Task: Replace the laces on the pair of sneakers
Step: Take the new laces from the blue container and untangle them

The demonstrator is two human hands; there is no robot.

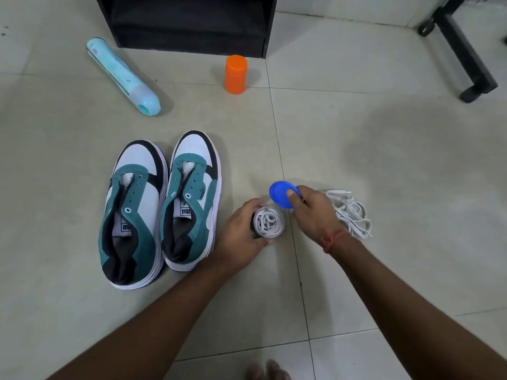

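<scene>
Two unlaced teal suede sneakers [162, 209] side by side on tiled floor [356, 270], left hand [241, 231] gripping one clear round jar [269, 222] of coiled white laces, right hand [312, 212] pinching its blue plastic lid [279, 193], one loose white lace pile [352, 213] just beside, one orange cylinder [236, 74].

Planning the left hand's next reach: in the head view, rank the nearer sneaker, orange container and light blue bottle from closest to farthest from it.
1. Nearer sneaker, just to the outer side of the left hand.
2. Orange container, upright, far ahead by the black shelf.
3. Light blue bottle, lying far ahead beyond the sneakers.
</scene>
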